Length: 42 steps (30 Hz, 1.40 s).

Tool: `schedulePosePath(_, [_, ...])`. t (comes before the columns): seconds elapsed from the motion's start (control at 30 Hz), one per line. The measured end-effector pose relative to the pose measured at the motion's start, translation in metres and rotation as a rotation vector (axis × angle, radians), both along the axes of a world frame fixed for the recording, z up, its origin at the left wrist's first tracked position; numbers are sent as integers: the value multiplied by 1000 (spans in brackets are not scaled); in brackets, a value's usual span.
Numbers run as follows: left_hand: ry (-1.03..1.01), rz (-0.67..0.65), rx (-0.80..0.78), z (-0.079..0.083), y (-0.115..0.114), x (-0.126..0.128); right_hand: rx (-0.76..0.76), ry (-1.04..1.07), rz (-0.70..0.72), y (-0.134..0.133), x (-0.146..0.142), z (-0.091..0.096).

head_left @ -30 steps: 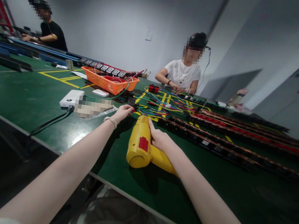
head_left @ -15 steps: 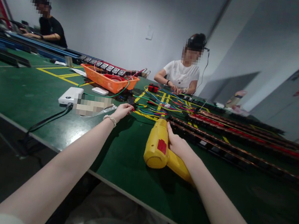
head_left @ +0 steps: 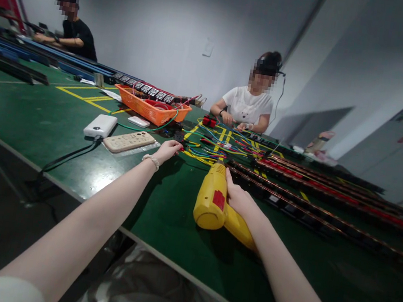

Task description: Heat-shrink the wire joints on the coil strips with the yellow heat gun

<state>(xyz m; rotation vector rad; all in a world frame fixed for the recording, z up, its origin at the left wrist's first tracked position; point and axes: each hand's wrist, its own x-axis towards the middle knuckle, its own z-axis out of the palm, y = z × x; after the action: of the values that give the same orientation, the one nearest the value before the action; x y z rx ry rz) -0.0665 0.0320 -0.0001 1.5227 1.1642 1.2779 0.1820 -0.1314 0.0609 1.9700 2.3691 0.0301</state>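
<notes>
My right hand is wrapped round the handle of a yellow heat gun, its nozzle pointing away from me toward a bundle of coloured wires. At the left end of that bundle, my left hand is closed in a pinch on wire ends; a small red bit shows by the fingertips, too small to make out. The wires, yellow, green, blue and red, spread rightward over the green table. Right of the nozzle, long dark strips with copper-coloured edges lie side by side.
An orange basket holding wires stands beyond my left hand. Left of that hand lie a phone and a white power bank with a black cable. Across the table sits a person in white; another in black is far left.
The view has shifted slightly, so the surroundings appear a little further right. Both hands keep nearly the same position, with the heat gun still at the wires.
</notes>
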Motion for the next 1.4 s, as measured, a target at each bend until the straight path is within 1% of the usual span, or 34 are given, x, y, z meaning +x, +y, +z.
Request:
schedulePosePath(0.1, [7,11,20,1,-1,1,-6,-6,34,5,-9,0])
schedulePosePath(0.27, [11,24,31,2,-3,2,-14,-2,105,15,-33,-2])
schedulePosePath(0.53, [22,23,54,-3,4,1,18,11,213,26,-65,-7])
schedulePosePath(0.63, [23,30,50,-4,5,1,27,10,255,28,-75,-6])
schedulePosePath(0.8, [62,56,116,-5,6,0,30,-5,276,29,-87,-2])
schedulePosePath(0.97, [91,70,144,-5,8,0,41,-5,282,28,-88,0])
schedulePosePath(1.17, [87,48,147,-5,8,-1,77,-9,309,30,-82,-6])
schedulePosePath(1.3, [77,53,112,-3,4,0,53,-33,269,29,-73,-9])
schedulePosePath(1.4, [58,49,86,0,0,1,31,-32,214,24,-59,-8])
